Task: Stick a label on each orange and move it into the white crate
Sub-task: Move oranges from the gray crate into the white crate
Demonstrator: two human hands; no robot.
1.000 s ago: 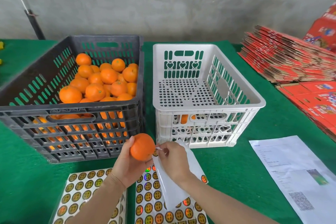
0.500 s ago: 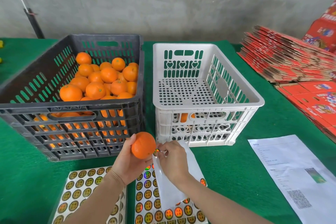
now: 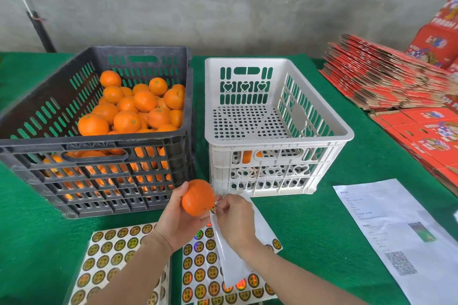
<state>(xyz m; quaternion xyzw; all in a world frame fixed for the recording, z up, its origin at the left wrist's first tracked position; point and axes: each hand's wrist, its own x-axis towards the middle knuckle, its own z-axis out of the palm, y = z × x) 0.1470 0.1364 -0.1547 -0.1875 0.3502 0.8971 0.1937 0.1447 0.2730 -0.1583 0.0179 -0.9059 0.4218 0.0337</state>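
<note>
My left hand [image 3: 177, 219] grips an orange [image 3: 197, 197] in front of the two crates. My right hand [image 3: 235, 218] pinches a round gold label [image 3: 213, 208] against the orange's right side, over a curled white backing strip [image 3: 235, 262]. The black crate [image 3: 96, 178] on the left holds several oranges [image 3: 135, 111]. The white crate [image 3: 277, 181] on the right shows one orange [image 3: 247, 156] through its front slots. Two label sheets lie below my arms, the left sheet [image 3: 109, 255] and the right sheet [image 3: 205, 277].
A printed paper sheet [image 3: 396, 235] lies on the green cloth [image 3: 309, 230] to the right. Flattened red cartons [image 3: 386, 82] are stacked at the back right, with more red cartons [image 3: 426, 138] along the right edge. A grey wall stands behind.
The orange and my left hand have shifted slightly, and my right hand has brought the label up from the sheet to the side of the orange.
</note>
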